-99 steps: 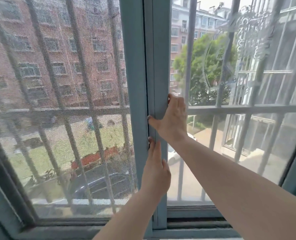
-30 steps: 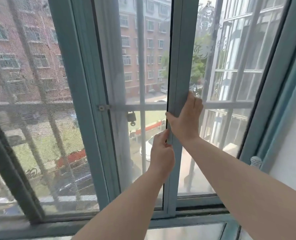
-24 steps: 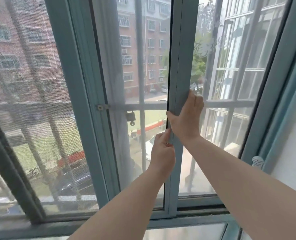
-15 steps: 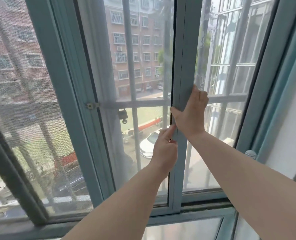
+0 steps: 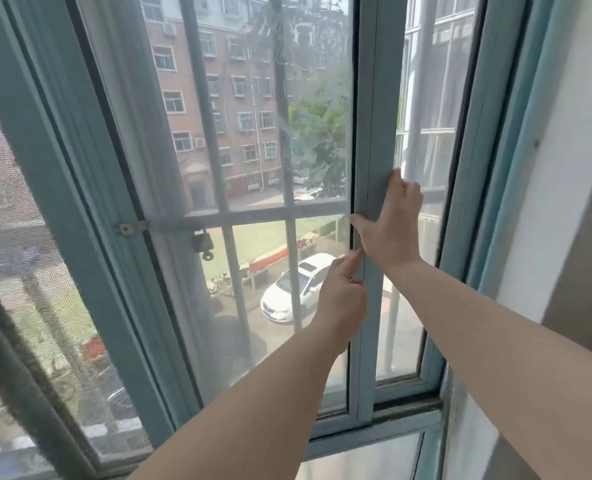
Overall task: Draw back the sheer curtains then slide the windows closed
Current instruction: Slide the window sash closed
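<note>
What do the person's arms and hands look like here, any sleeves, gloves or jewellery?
Both forearms are bare as far as the view reaches, with no sleeves showing. The left hand and right hand wear no gloves, and no rings, watch or bracelets are visible.

Sliding window sash pushed further right by both hands, gap to frame narrower
</note>
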`<state>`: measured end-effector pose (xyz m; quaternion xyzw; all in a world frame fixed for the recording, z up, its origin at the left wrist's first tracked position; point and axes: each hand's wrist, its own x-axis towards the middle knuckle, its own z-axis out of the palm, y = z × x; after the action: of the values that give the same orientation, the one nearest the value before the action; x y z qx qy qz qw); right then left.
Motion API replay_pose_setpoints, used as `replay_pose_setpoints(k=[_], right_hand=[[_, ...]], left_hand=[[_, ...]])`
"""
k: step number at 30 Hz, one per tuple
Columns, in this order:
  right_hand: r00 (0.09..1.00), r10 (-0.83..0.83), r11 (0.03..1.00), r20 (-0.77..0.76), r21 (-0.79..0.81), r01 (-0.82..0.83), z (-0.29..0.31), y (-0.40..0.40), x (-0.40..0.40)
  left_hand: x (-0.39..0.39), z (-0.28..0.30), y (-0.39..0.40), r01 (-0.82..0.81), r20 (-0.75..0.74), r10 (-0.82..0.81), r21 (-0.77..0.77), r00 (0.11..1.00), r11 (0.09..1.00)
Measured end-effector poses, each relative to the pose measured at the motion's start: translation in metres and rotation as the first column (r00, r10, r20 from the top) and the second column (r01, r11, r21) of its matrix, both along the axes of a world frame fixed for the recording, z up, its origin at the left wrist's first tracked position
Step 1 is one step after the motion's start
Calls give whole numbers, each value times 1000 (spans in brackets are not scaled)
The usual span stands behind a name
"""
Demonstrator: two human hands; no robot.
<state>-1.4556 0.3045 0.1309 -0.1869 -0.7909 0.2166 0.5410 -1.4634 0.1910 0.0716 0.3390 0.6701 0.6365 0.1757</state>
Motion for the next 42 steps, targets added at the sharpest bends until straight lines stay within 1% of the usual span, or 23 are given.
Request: replay_pose_setpoints(k=[5,12,21,28,36,42], right_hand=[[1000,-16,1000,7,2,16,2,10,4],[999,-31,999,-28,-17,30,0,22,5],[998,-65,997,-27,-33,64,-1,45,17],[995,-103,993,-18,-58,102,1,70,31],[982,-168,980,-83,-120,158,-4,77,34],[986,-146,979,-82,-155,132,-5,73,37]], left_hand=[[2,-3,10,31,20,-31,23,999,999],[1,-3,22,60,25,-61,24,998,998],[11,-2,45,97,52,-97,0,994,995],[24,-3,73,110,16,-110,12,994,994],[31,-4,93,137,10,-137,-8,991,991],[28,-3,94,140,4,-140,-38,990,989]])
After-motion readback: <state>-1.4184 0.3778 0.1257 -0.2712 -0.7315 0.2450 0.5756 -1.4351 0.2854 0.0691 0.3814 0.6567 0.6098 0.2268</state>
